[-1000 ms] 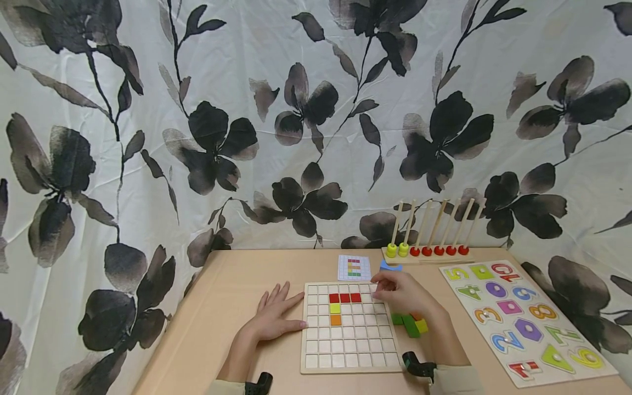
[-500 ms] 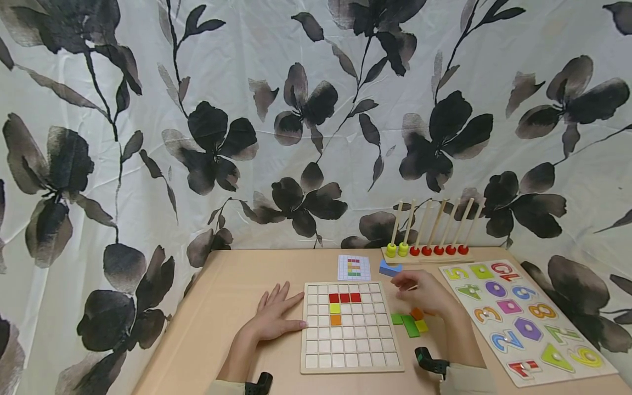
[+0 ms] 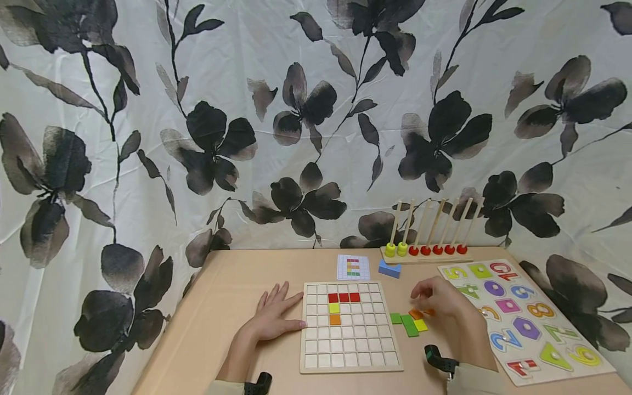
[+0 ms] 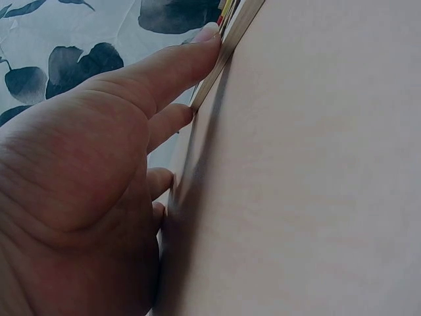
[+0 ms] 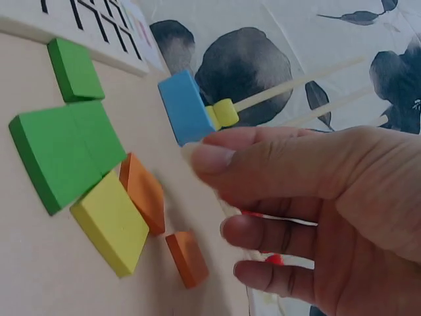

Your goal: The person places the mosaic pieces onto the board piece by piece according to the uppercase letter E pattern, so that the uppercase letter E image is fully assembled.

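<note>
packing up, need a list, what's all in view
Grid board: 1, pale, central
Placed tiles: 5, red (3), yellow, orange, on board
Loose tiles: 6, green (3), orange (2), yellow, beside board
Pattern card: 1, white, multicoloured, beyond board
Blue block: at least 1, blue, beside card
Bead rack: 1, red-yellow beads, back right
Number puzzle: 1, multicoloured, right
Table: 1, tan, beneath
Cloth: 1, white, flowered, behind
Wristbands: 2, black, wrists
Sleeves: 2, beige, forearms
Left hand: 1, board's left edge
Right hand: 1, by loose tiles
</note>
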Motion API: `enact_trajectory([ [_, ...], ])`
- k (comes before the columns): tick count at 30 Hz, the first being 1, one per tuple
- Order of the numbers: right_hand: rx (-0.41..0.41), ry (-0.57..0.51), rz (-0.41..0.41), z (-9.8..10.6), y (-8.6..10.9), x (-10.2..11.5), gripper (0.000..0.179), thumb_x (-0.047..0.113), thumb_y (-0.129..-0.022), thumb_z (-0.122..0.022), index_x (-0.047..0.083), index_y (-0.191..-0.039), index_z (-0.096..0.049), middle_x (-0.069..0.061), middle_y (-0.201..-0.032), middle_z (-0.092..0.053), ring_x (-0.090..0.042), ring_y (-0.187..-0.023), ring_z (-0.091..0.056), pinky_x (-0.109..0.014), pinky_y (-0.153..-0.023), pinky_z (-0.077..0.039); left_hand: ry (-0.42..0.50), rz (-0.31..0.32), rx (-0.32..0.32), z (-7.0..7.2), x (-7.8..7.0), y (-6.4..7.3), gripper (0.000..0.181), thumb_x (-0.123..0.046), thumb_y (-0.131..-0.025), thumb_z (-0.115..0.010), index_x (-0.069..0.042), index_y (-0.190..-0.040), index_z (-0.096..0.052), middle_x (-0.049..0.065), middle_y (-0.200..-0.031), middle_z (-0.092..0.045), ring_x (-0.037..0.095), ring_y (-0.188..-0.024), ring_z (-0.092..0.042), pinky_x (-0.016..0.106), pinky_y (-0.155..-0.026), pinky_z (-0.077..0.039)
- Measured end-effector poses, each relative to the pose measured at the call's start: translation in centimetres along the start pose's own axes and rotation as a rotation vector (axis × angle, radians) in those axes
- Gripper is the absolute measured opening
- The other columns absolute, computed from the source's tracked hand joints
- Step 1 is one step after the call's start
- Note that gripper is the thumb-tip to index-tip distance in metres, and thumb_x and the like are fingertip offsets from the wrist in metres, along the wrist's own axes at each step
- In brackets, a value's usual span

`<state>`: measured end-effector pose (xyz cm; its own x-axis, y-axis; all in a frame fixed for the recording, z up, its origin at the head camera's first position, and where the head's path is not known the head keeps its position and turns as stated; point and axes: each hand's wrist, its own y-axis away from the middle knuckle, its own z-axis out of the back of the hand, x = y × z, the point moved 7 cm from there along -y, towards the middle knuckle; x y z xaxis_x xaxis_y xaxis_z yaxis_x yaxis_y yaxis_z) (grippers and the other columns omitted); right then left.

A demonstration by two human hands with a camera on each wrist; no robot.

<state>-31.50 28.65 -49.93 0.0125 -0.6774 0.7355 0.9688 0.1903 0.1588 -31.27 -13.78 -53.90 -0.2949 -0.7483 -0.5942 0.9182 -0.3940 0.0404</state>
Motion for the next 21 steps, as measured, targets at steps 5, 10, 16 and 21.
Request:
enact_trajectory([
  [5, 0.074, -0.035, -0.014, -0.4, 0.2, -0.8, 0.016, 0.004, -0.085, -0.083, 0.004, -0.1, -0.076, -0.003, -0.076, -0.06, -0.02, -0.077, -0.055, -0.026, -0.063, -0.045, -0.004, -0.001, 0.0, 0.0, 0.0, 0.0, 0.082, -0.063, -0.086, -0.075, -0.027, -0.156, -0.051, 0.018, -0.174, -0.014, 0.044, -0.162, -0.003, 0.066, -0.127, 0.006],
  [10, 0.1, -0.049, -0.027, -0.7, 0.1, -1.3, 0.018, 0.004, -0.083, -0.084, 0.003, -0.099, -0.076, -0.003, -0.073, -0.059, -0.02, -0.076, -0.056, -0.027, -0.064, -0.045, -0.004, -0.001, 0.0, 0.0, 0.0, 0.0, 0.082, -0.063, -0.087, -0.075, -0.026, -0.156, -0.05, 0.018, -0.174, -0.014, 0.044, -0.162, -0.003, 0.065, -0.127, 0.006],
  [16, 0.088, -0.044, -0.054, -1.0, 0.0, -1.5, 0.019, 0.002, -0.082, -0.085, 0.004, -0.098, -0.075, -0.004, -0.073, -0.059, -0.02, -0.072, -0.055, -0.025, -0.061, -0.044, -0.001, -0.001, -0.002, 0.1, -0.1, 0.1, 0.082, -0.061, -0.087, -0.075, -0.025, -0.156, -0.051, 0.018, -0.174, -0.014, 0.044, -0.162, -0.003, 0.066, -0.127, 0.005],
  [21, 0.095, -0.035, -0.024, -1.0, 0.1, -1.3, 0.019, 0.001, -0.082, -0.084, 0.002, -0.097, -0.073, -0.003, -0.073, -0.057, -0.019, -0.069, -0.053, -0.023, -0.058, -0.041, 0.007, 0.001, 0.0, 0.1, -0.2, 0.1, 0.081, -0.06, -0.087, -0.076, -0.025, -0.155, -0.051, 0.018, -0.174, -0.014, 0.044, -0.162, -0.003, 0.066, -0.127, 0.006],
])
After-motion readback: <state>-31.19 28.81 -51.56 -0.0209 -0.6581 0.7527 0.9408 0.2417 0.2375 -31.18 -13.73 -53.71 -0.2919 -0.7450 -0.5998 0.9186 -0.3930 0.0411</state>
